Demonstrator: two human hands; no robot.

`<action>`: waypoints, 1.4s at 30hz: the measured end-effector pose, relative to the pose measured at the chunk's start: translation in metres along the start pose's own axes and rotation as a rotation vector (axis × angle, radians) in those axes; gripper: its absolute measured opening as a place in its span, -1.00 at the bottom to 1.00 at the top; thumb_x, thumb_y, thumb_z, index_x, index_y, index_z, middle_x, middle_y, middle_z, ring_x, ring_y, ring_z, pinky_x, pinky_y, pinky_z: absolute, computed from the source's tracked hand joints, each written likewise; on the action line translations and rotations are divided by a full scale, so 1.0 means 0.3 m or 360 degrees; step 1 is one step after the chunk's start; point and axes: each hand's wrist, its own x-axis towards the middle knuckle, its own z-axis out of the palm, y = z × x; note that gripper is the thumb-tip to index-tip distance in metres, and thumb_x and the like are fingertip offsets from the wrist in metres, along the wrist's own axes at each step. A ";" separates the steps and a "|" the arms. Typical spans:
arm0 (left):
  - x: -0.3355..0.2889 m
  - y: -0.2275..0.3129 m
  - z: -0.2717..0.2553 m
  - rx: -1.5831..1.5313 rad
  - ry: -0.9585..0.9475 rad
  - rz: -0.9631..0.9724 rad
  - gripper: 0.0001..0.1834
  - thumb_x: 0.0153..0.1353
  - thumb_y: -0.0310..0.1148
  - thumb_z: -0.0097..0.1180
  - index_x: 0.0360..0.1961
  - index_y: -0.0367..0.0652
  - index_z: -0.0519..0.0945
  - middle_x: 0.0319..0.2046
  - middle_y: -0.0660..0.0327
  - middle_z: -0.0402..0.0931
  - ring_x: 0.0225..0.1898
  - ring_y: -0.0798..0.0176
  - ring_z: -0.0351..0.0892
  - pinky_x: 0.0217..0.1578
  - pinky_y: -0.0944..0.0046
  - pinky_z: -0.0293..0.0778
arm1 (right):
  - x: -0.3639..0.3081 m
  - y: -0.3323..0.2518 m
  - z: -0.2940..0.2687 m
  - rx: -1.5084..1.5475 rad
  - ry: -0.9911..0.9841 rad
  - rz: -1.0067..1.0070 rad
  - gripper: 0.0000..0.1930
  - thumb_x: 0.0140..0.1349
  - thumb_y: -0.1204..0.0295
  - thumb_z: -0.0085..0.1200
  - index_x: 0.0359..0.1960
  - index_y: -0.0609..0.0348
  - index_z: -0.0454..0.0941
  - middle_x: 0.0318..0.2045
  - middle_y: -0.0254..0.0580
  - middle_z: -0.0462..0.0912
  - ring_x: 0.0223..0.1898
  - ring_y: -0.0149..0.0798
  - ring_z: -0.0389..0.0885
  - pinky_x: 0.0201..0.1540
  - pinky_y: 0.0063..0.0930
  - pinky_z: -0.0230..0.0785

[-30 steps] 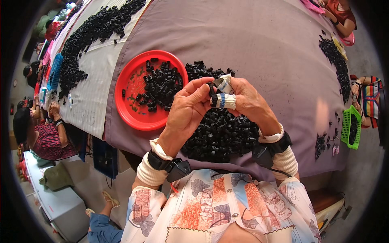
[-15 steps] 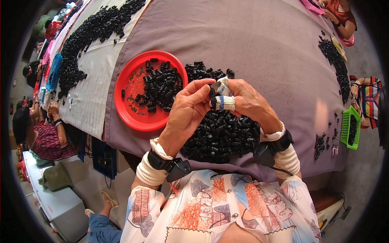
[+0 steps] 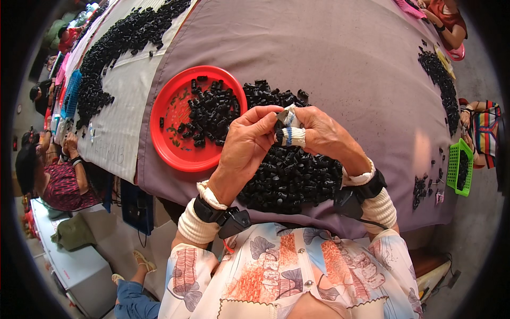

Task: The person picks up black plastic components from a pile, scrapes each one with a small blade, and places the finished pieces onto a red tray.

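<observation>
My two hands meet above a heap of small black plastic parts (image 3: 300,178). Between the thumb and fingers of my left hand (image 3: 247,138) is pinched one black plastic part (image 3: 278,125), mostly covered by the fingers. My right hand (image 3: 324,130) is closed around a small grey blade (image 3: 283,114), its tip against the black part. White knit finger covers (image 3: 293,136) with blue stripes wrap fingers of my right hand. Left of my hands, a round red tray (image 3: 164,146) holds many more black parts and some scraps.
A mauve cloth (image 3: 345,58) covers the table, with a paler cloth (image 3: 125,85) on the left bearing a long black pile (image 3: 114,42). Right, a green basket (image 3: 453,167) stands near scattered parts. Other people work around the table edges. A dark blue crate (image 3: 135,210) is below at left.
My right hand and its finger covers have shifted slightly left, towards my left hand. My left hand stays nearly still, the black part still pinched in it.
</observation>
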 end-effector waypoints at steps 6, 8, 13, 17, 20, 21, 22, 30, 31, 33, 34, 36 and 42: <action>0.000 -0.005 0.011 0.0059 0.0034 0.0034 -0.82 0.21 -0.47 0.00 -0.19 -0.31 0.51 -0.30 0.20 0.53 -0.31 0.39 0.51 -0.25 0.39 0.46 | -0.004 -0.010 0.000 0.0001 0.0020 -0.0051 -0.78 -0.03 0.37 0.10 -0.53 0.30 0.43 -0.71 -0.23 0.41 -0.63 -0.40 0.31 -0.56 -0.39 0.19; 0.000 -0.004 0.013 0.0070 0.0038 0.0044 -0.82 0.21 -0.47 0.00 -0.19 -0.31 0.51 -0.31 0.20 0.53 -0.31 0.39 0.51 -0.26 0.40 0.47 | -0.003 -0.011 -0.003 -0.0041 0.0022 -0.0063 -0.78 -0.03 0.37 0.10 -0.53 0.30 0.42 -0.71 -0.23 0.42 -0.63 -0.39 0.31 -0.56 -0.39 0.19; 0.000 -0.003 0.013 0.0103 0.0028 0.0039 -0.83 0.21 -0.47 0.00 -0.19 -0.30 0.51 -0.31 0.21 0.53 -0.31 0.40 0.50 -0.25 0.40 0.45 | 0.002 0.002 0.002 -0.0044 0.0034 -0.0122 -0.76 -0.04 0.36 0.11 -0.54 0.32 0.41 -0.71 -0.22 0.41 -0.64 -0.38 0.31 -0.56 -0.39 0.19; 0.006 0.003 0.014 0.0077 -0.0002 0.0037 -0.81 0.22 -0.45 -0.01 -0.18 -0.30 0.50 -0.31 0.21 0.53 -0.30 0.41 0.50 -0.23 0.40 0.44 | 0.007 0.000 -0.003 -0.0009 0.0028 -0.0105 -0.78 -0.04 0.36 0.11 -0.54 0.29 0.42 -0.73 -0.30 0.39 -0.67 -0.41 0.30 -0.59 -0.43 0.18; 0.010 0.002 0.012 -0.0001 -0.0030 0.0026 -0.81 0.24 -0.44 -0.04 -0.16 -0.29 0.49 -0.30 0.21 0.53 -0.28 0.41 0.50 -0.21 0.39 0.43 | 0.007 0.017 -0.002 0.0194 0.0034 -0.0022 -0.81 0.01 0.35 0.11 -0.54 0.20 0.43 -0.75 -0.43 0.36 -0.73 -0.54 0.27 -0.70 -0.59 0.11; 0.009 -0.001 0.010 -0.0060 -0.0055 0.0015 -0.80 0.25 -0.44 -0.05 -0.15 -0.27 0.48 -0.30 0.22 0.53 -0.28 0.41 0.50 -0.20 0.39 0.43 | 0.008 0.025 -0.001 0.0306 0.0039 -0.0002 -0.82 0.05 0.33 0.12 -0.55 0.14 0.44 -0.75 -0.52 0.34 -0.77 -0.64 0.25 -0.77 -0.71 0.05; 0.007 -0.003 0.009 -0.0119 -0.0080 0.0005 -0.80 0.25 -0.43 -0.06 -0.14 -0.26 0.48 -0.29 0.22 0.53 -0.27 0.42 0.51 -0.19 0.38 0.43 | 0.008 0.027 -0.002 0.0306 0.0037 -0.0002 -0.82 0.05 0.33 0.12 -0.55 0.14 0.44 -0.75 -0.52 0.34 -0.77 -0.64 0.25 -0.77 -0.71 0.05; 0.002 -0.011 0.007 -0.0119 -0.0048 -0.0003 -0.79 0.25 -0.41 -0.06 -0.13 -0.24 0.47 -0.29 0.24 0.53 -0.26 0.42 0.50 -0.16 0.37 0.42 | 0.003 0.007 -0.009 0.0208 0.0011 0.0068 -0.73 -0.02 0.27 0.19 -0.49 0.20 0.44 -0.74 -0.40 0.36 -0.74 -0.52 0.28 -0.72 -0.57 0.13; 0.002 -0.010 0.009 -0.0111 -0.0029 -0.0005 -0.79 0.25 -0.41 -0.06 -0.13 -0.24 0.47 -0.29 0.24 0.53 -0.26 0.42 0.50 -0.16 0.37 0.42 | 0.002 -0.003 -0.010 0.0210 0.0010 0.0068 -0.73 -0.02 0.27 0.19 -0.49 0.20 0.44 -0.74 -0.40 0.36 -0.74 -0.52 0.28 -0.72 -0.57 0.13; 0.001 -0.008 0.013 -0.0098 -0.0012 -0.0005 -0.80 0.25 -0.41 -0.05 -0.14 -0.25 0.48 -0.29 0.24 0.53 -0.26 0.42 0.50 -0.15 0.37 0.42 | 0.002 -0.016 -0.011 0.0119 0.0055 0.0083 -0.68 -0.06 0.22 0.23 -0.52 0.22 0.44 -0.72 -0.37 0.37 -0.70 -0.49 0.30 -0.68 -0.53 0.15; 0.000 -0.008 0.014 -0.0085 0.0003 -0.0003 -0.80 0.25 -0.41 -0.05 -0.15 -0.26 0.48 -0.29 0.24 0.53 -0.26 0.43 0.49 -0.15 0.37 0.42 | 0.001 -0.015 -0.011 0.0119 0.0055 0.0085 -0.68 -0.06 0.22 0.23 -0.52 0.22 0.44 -0.72 -0.37 0.37 -0.70 -0.49 0.30 -0.68 -0.53 0.15; 0.000 -0.009 0.010 -0.0083 -0.0017 0.0008 -0.80 0.25 -0.42 -0.05 -0.15 -0.26 0.48 -0.29 0.23 0.53 -0.26 0.43 0.49 -0.15 0.38 0.42 | 0.001 -0.011 -0.012 0.0074 0.0055 0.0026 -0.65 -0.07 0.19 0.23 -0.55 0.23 0.44 -0.71 -0.35 0.39 -0.66 -0.45 0.33 -0.63 -0.49 0.17; 0.001 -0.009 0.012 -0.0018 0.0000 0.0069 -0.81 0.23 -0.43 -0.02 -0.16 -0.28 0.49 -0.29 0.22 0.53 -0.26 0.43 0.49 -0.16 0.39 0.42 | 0.004 -0.014 -0.006 -0.0076 0.0105 -0.0061 -0.68 -0.04 0.23 0.19 -0.56 0.26 0.42 -0.71 -0.28 0.39 -0.64 -0.40 0.33 -0.57 -0.41 0.19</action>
